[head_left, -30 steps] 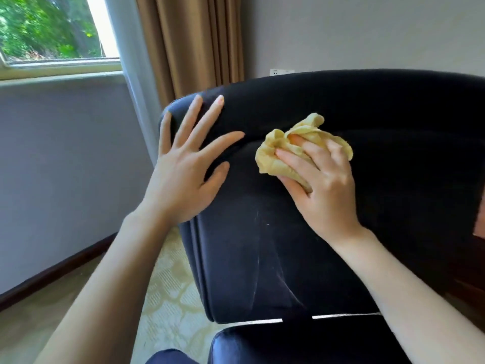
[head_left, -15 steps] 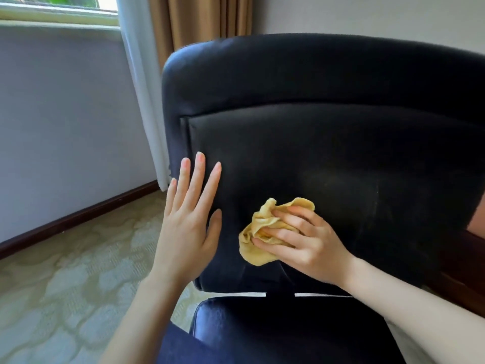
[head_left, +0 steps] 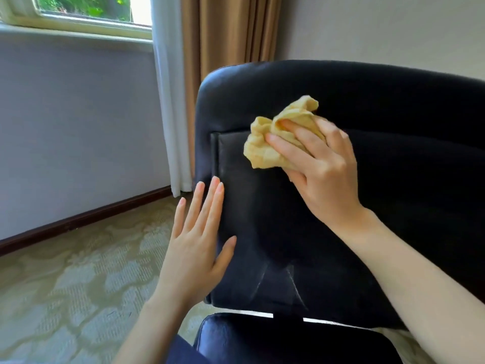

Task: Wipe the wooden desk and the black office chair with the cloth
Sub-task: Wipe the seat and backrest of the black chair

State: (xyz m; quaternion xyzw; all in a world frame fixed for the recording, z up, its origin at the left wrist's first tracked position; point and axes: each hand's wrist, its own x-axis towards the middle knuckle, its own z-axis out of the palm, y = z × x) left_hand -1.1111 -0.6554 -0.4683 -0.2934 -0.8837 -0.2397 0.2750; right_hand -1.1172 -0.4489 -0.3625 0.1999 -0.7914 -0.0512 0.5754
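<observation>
The black office chair [head_left: 393, 143] fills the right half of the view, its backrest facing me and its seat at the bottom. A crumpled yellow cloth [head_left: 265, 145] lies against the upper left of the backrest. My right hand [head_left: 322, 174] grips the cloth and presses it to the leather. My left hand [head_left: 196, 245] is flat with straight fingers at the backrest's left edge, lower down. The wooden desk is not in view.
A pale wall with a dark skirting board [head_left: 78, 222] runs along the left under a window [head_left: 86, 9]. White and tan curtains [head_left: 210, 48] hang behind the chair. Patterned carpet [head_left: 65, 285] covers the floor to the left.
My right hand has carried the cloth from the lower backrest up to its upper left. My left hand stays flat at the chair's left edge.
</observation>
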